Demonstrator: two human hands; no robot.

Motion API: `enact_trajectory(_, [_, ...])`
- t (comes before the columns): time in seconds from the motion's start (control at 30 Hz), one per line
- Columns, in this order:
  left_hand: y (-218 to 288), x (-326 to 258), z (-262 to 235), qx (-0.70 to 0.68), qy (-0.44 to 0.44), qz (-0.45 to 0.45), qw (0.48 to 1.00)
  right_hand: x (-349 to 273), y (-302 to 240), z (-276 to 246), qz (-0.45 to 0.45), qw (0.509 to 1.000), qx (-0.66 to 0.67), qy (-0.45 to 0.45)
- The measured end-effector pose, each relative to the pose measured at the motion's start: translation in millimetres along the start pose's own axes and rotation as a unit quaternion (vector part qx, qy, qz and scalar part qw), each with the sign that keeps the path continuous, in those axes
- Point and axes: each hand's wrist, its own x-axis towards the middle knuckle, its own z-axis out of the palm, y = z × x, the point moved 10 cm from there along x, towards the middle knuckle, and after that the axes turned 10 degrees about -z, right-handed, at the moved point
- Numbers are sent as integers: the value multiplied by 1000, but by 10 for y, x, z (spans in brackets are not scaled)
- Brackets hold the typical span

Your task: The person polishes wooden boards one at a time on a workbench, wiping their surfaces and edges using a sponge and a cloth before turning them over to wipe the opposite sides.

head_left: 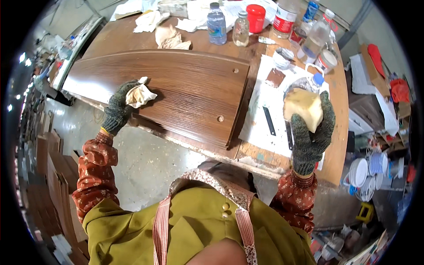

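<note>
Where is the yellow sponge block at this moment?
In the head view, the yellow sponge block is on the right, held in the gloved right hand above the white paper beside the brown wooden panel.

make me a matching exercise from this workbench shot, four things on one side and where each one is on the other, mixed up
Things:
1. crumpled rag
2. yellow sponge block
3. red-capped jar
4. dark wood panel

Places:
A. far edge of the bench, among the bottles
B. in the left hand, pressed on the panel
C. flat on the bench, under the rag
D. raised in the right hand

Pairs: 1-B, 2-D, 3-A, 4-C
</note>
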Motion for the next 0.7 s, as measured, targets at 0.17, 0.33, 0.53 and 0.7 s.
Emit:
enact_trajectory(0.17, [-420, 1, -440, -241, 96, -179, 949, -67, 236, 167, 38, 994, 102, -29])
enact_trajectory(0.33, [373, 481, -1307, 172, 341, 115, 917, -185, 286, 276, 79, 979, 188, -10])
enact_trajectory(0.53, [-42, 1358, -1534, 45, 312, 111, 943, -190, 253, 226, 110, 972, 200, 60])
enact_trajectory(0.7, [-273, 795, -26, 119, 33, -47, 991, -278, 335, 221, 156, 971, 165, 80])
